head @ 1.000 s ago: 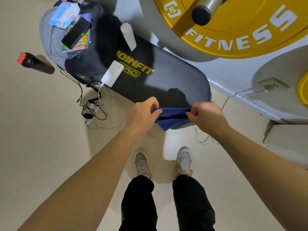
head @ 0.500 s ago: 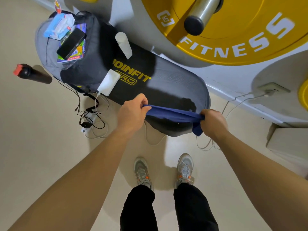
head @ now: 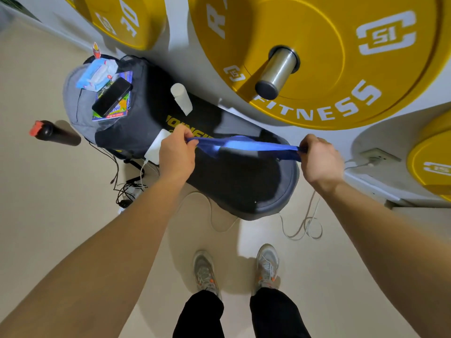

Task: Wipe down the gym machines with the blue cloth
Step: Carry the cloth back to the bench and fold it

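Note:
The blue cloth [head: 246, 145] is stretched taut in a long strip above the black padded gym bench [head: 234, 181], which bears yellow lettering. My left hand [head: 177, 154] pinches the cloth's left end over the lettering. Gripping the right end near the bench's far edge is my right hand [head: 319, 159]. A large yellow weight plate [head: 324, 57] on a steel bar sleeve [head: 278, 71] hangs just behind the bench.
On the bench's left end lie a grey bag [head: 80, 103], a phone [head: 112, 96], a wipes pack [head: 96, 74], a white roll [head: 181, 98] and a white power bank [head: 156, 148]. Cables [head: 127, 191] trail on the floor beside a black bottle [head: 53, 132]. More yellow plates [head: 432, 162] flank the bench.
My hands have moved apart and forward over the bench, pulling the bunched cloth out into a long taut strip. The view has shifted closer to the weight plate.

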`<state>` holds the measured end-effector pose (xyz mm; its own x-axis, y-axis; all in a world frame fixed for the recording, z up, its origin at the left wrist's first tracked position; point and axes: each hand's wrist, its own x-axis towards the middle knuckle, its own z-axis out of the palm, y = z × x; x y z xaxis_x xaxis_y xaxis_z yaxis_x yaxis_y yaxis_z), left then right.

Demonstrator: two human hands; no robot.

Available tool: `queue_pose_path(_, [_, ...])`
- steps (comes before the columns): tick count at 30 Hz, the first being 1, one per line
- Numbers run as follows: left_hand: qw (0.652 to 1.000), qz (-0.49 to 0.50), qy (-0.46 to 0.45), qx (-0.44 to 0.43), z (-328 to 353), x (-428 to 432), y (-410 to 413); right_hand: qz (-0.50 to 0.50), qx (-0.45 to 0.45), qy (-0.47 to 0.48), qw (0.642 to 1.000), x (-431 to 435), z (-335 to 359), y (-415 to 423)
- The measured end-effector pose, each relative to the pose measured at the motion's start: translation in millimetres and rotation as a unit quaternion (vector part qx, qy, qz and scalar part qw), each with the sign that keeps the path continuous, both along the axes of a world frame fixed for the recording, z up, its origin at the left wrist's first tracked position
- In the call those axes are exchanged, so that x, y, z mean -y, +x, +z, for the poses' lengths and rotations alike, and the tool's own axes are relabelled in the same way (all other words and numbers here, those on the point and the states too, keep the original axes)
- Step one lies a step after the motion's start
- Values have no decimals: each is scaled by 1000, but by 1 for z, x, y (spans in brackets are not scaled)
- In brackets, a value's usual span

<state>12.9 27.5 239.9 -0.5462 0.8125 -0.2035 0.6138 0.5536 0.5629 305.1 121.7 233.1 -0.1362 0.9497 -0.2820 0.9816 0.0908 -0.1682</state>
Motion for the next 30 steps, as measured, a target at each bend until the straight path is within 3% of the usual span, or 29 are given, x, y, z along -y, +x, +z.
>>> queue_pose_path(7, [996, -38, -85, 9, -94, 53, 14, 14, -22, -65, 998, 44, -72, 24])
queue_pose_path(12, [985, -77, -149, 27, -203, 106, 28, 60, 25, -86, 994, 94, -172, 44])
queue_pose_path(17, [985, -62, -160, 24, -241, 141, 36, 68, 61, -98, 991, 117, -212, 54])
queue_pose_path(22, [992, -35, -119, 5, -249, 93, 17, 42, 5, -76, 996, 57, -227, 35])
queue_pose_path(30, [991, -25, -110, -75, -293, -7, -4, -16, 20, -44, 999, -19, -279, 6])
